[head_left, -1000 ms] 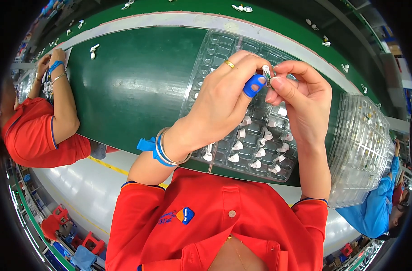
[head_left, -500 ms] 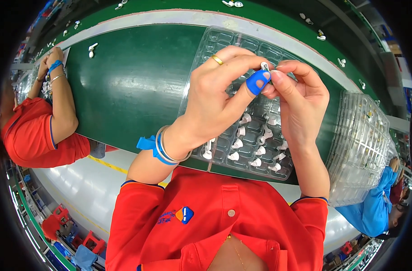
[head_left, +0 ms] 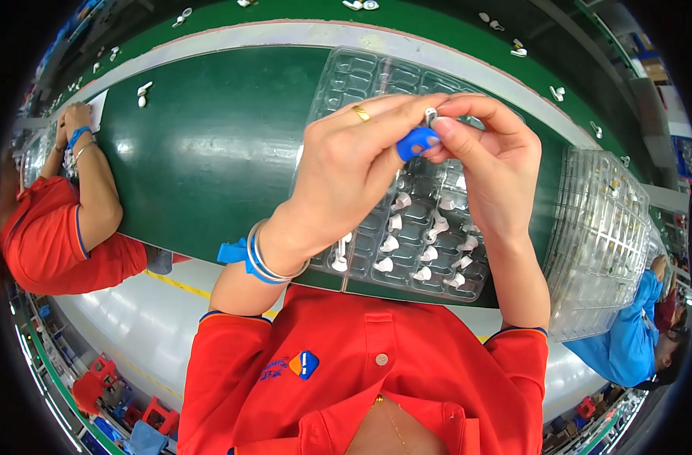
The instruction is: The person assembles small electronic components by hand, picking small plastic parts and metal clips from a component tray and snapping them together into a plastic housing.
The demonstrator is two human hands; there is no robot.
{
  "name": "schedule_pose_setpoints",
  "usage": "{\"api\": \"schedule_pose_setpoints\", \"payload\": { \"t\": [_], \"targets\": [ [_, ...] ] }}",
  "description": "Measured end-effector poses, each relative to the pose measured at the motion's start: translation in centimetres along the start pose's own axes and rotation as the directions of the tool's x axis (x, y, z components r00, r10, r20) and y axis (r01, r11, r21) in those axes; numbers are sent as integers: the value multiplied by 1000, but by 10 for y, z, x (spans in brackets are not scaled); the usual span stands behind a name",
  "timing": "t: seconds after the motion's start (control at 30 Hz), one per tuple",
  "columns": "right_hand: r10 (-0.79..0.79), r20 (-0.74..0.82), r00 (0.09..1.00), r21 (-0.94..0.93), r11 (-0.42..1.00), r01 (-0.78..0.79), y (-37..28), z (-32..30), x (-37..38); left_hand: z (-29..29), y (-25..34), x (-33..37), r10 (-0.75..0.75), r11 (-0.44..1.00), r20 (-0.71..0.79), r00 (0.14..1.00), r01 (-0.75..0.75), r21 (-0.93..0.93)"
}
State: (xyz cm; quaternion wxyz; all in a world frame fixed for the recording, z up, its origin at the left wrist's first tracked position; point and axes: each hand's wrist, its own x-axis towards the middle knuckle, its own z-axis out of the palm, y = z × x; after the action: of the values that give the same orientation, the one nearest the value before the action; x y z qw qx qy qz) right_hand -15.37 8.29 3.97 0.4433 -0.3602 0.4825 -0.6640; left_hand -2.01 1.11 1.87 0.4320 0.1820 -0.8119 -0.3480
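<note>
From my end, the green table (head_left: 202, 152) fills most of the view, with a pale rail (head_left: 285, 34) along its far edge and a green belt (head_left: 437, 15) carrying white pieces beyond. A co-worker in red (head_left: 58, 235) sits at the left; another in blue (head_left: 619, 341) is at the near right. At the right I see a stack of clear trays (head_left: 600, 243). A clear tray (head_left: 353, 76) lies under the hands, white parts (head_left: 389, 243) in its near pockets.

The left hand (head_left: 346, 159) and right hand (head_left: 505, 155) meet over the tray's middle. Blue band (head_left: 232, 252) and bracelets (head_left: 261, 258) circle the left wrist; a blue cot (head_left: 416, 142) covers that thumb. The left thumb and forefinger are nearly together, pinching a small white piece (head_left: 430, 116) between the hands. The right thumb and forefinger are drawn close at its right side; I cannot tell whether they grip it. At the far left of the table lie two loose pieces (head_left: 143, 93). A gold ring (head_left: 360, 113) shows on the left hand.
</note>
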Motion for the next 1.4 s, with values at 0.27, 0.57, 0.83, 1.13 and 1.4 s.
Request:
{"api": "schedule_pose_setpoints", "payload": {
  "t": [0.27,0.57,0.83,1.13,1.4],
  "targets": [
    [-72,59,996,-45,996,74,0,-1,2,-2,-1,-4,-35,997,-73,997,39,61],
    [-163,-38,986,-62,985,160,13,4,-2,-2,-2,0,45,997,-83,995,-40,66],
    [28,-18,999,22,999,-28,9,3,-3,-2,-4,-1,24,1000,-60,998,-23,13],
    [127,43,991,63,990,-130,5,-1,3,-2,2,0,-51,997,-86,995,46,-57],
    [189,69,980,83,977,-194,1,-3,4,0,-4,-2,-32,996,-86,996,25,-90]
  ]
}}
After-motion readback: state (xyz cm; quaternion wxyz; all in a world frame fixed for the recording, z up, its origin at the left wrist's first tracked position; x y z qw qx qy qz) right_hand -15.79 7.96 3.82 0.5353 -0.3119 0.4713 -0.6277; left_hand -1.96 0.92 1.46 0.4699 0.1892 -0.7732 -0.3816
